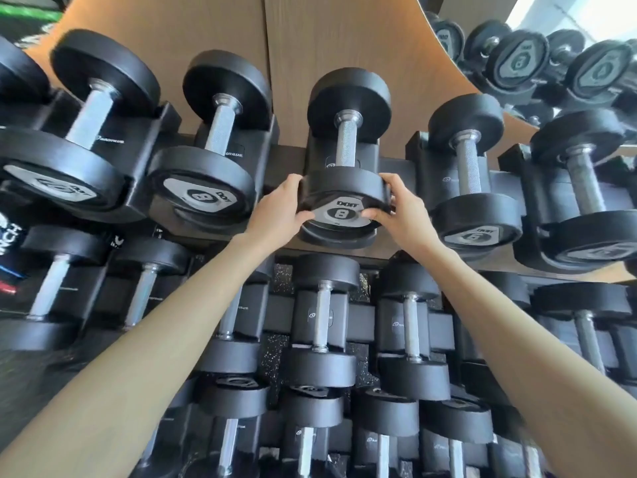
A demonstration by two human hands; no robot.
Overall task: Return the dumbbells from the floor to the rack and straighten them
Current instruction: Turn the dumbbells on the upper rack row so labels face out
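Up on the rack's (289,157) top tier, near its middle, one dumbbell (346,143) marked 8 lies with its handle running front to back, far head toward the wooden wall (224,29). The left hand (279,212) and right hand (400,208) both grip its near head. A second 8 dumbbell (203,188) sits just left.

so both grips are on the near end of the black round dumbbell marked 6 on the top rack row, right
Not quite: its grey plate reads 8, not 6. The head view shows the left grip and right grip on the near end of the black round-headed steel-handled dumbbell marked 8 on the top row of the black metal rack.
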